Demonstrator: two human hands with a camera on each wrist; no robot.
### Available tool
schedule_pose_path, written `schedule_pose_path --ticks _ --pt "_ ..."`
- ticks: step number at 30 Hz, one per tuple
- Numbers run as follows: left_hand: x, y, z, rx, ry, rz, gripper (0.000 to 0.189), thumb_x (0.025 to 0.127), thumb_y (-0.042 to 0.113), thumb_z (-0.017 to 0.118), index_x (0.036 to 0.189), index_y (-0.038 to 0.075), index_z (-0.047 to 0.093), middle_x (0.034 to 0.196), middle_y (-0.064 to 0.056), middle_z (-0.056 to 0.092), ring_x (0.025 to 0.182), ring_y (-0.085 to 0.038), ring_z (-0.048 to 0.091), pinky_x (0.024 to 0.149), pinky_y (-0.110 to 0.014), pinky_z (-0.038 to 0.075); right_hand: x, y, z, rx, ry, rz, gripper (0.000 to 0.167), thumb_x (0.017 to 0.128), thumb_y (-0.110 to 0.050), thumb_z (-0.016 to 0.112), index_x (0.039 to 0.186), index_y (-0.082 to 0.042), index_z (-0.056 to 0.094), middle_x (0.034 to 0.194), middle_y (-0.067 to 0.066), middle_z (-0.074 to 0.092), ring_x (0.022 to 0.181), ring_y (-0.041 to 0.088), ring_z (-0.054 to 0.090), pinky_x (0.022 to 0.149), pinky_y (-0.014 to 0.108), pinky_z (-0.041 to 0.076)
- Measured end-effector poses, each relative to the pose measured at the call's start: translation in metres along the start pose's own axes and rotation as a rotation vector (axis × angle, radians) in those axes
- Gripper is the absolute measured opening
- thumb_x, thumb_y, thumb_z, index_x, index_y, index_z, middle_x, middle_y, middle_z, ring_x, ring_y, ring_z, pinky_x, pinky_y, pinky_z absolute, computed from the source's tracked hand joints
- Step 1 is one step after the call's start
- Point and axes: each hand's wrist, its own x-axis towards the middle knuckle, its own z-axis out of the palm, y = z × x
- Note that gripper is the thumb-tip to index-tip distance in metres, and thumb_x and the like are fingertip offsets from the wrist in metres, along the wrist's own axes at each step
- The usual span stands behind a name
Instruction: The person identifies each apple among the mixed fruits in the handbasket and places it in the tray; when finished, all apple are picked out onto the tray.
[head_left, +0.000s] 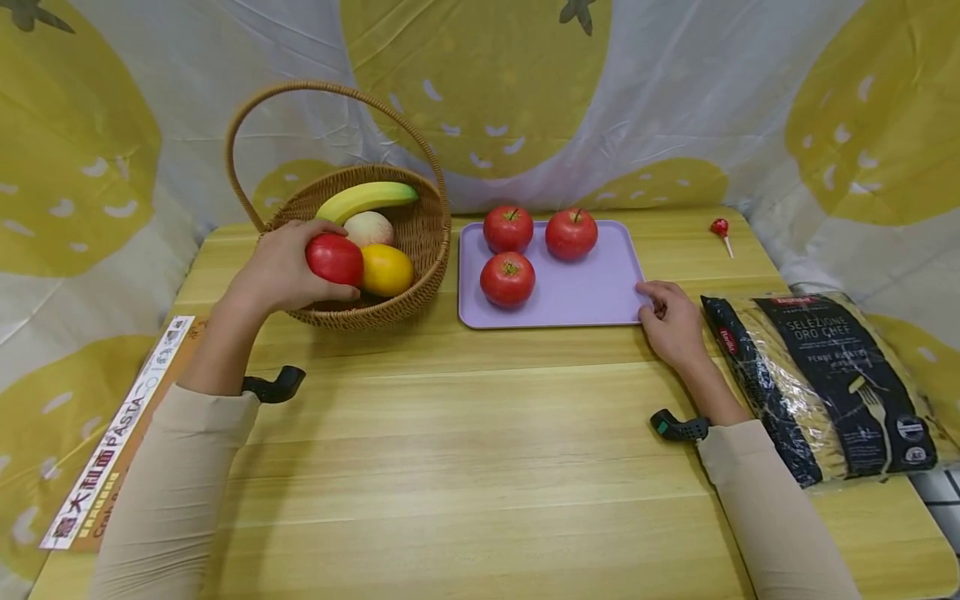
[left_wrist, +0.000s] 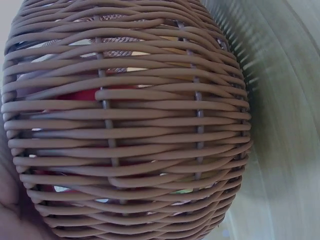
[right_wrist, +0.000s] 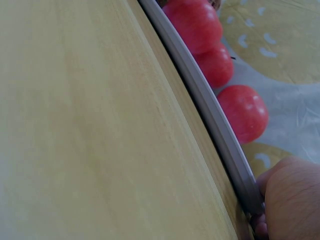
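The wicker basket (left_wrist: pixel 125 125) fills the left wrist view as the left hand (head_left: pixel 281 267) grips a red apple (head_left: pixel 334 258) at its front rim, while the right hand (head_left: pixel 672 321) pinches the purple tray (head_left: pixel 585 287) at its right corner, so a snag could tip the basket

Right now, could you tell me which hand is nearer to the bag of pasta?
The right hand. It rests on the purple tray's corner, just left of the bag of pasta; the left hand grips a red fruit at the basket, across the table.
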Motion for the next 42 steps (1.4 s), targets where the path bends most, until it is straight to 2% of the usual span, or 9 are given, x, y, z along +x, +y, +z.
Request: schedule_pose_path --ticks 4,8,12,18,23,28,31,34,42 --pt "-0.002 0.004 0.002 -0.056 0.036 -0.032 0.099 0.067 0.056 0.092 0.142 0.013 0.044 0.136 -0.022 0.057 0.123 -0.05 0.045 0.092 -0.068 0.048 0.0 0.0 0.0 -0.002 0.002 -0.004 0.038 0.095 -0.002 0.056 0.131 0.002 0.068 0.137 0.021 0.061 0.094 0.027 0.054 0.076 0.024 0.036" --pt "-0.003 0.008 0.005 -0.084 0.09 -0.032 0.105 0.062 0.063 0.093 0.142 0.014 0.045 0.136 -0.022 0.058 0.125 -0.049 0.045 0.096 -0.066 0.044 0.0 -0.001 0.0 -0.002 0.004 -0.007 0.038 0.095 -0.002 0.056 0.131 0.002 0.068 0.136 0.021 0.061 0.094 0.027 0.053 0.076 0.024 0.036" --pt "-0.002 0.013 0.007 -0.113 0.153 -0.003 0.103 0.06 0.063 0.094 0.143 0.017 0.052 0.137 -0.018 0.061 0.125 -0.043 0.049 0.1 -0.064 0.04 0.0 -0.001 0.0 0.0 0.006 -0.01 0.038 0.094 -0.001 0.056 0.131 0.003 0.068 0.136 0.021 0.062 0.093 0.026 0.053 0.076 0.023 0.036" --pt "-0.002 0.022 0.01 -0.181 0.199 0.022 0.094 0.063 0.059 0.093 0.143 0.022 0.058 0.139 -0.013 0.062 0.121 -0.037 0.056 0.097 -0.061 0.05 0.0 -0.001 0.0 0.0 0.004 -0.007 0.038 0.094 -0.001 0.056 0.13 0.003 0.068 0.135 0.022 0.062 0.093 0.026 0.054 0.075 0.023 0.036" --pt "-0.001 0.034 0.014 -0.248 0.211 0.035 0.09 0.066 0.054 0.093 0.143 0.024 0.056 0.138 -0.012 0.062 0.123 -0.034 0.055 0.098 -0.06 0.052 0.0 -0.002 0.0 -0.005 -0.003 -0.003 0.039 0.094 -0.001 0.056 0.131 0.003 0.068 0.136 0.022 0.061 0.093 0.027 0.054 0.075 0.024 0.036" --pt "0.0 0.051 0.021 -0.322 0.239 0.039 0.094 0.064 0.062 0.091 0.142 0.029 0.051 0.136 -0.004 0.061 0.128 -0.03 0.05 0.097 -0.054 0.053 0.0 -0.003 -0.001 -0.007 -0.006 -0.002 0.038 0.095 -0.001 0.056 0.131 0.003 0.068 0.136 0.022 0.061 0.094 0.028 0.054 0.076 0.024 0.036" --pt "0.002 0.063 0.027 -0.403 0.256 0.084 0.093 0.063 0.06 0.093 0.139 0.027 0.049 0.132 0.002 0.061 0.123 -0.021 0.056 0.098 -0.047 0.054 0.0 -0.003 -0.001 -0.004 -0.007 -0.005 0.038 0.095 -0.002 0.056 0.131 0.003 0.068 0.136 0.023 0.061 0.094 0.028 0.054 0.076 0.024 0.036" --pt "0.006 0.077 0.034 -0.464 0.267 0.176 0.089 0.064 0.053 0.094 0.135 0.025 0.049 0.128 0.005 0.062 0.116 -0.012 0.061 0.098 -0.042 0.055 0.0 -0.003 -0.001 -0.003 -0.002 -0.012 0.038 0.095 -0.001 0.056 0.131 0.004 0.068 0.136 0.023 0.061 0.093 0.027 0.054 0.075 0.023 0.035" --pt "0.018 0.113 0.056 -0.453 0.281 0.409 0.083 0.065 0.048 0.094 0.138 0.028 0.058 0.131 0.007 0.059 0.118 -0.01 0.056 0.101 -0.04 0.053 0.0 -0.001 0.001 -0.007 0.004 -0.018 0.038 0.094 -0.002 0.056 0.131 0.003 0.068 0.134 0.022 0.062 0.093 0.027 0.054 0.076 0.022 0.036"
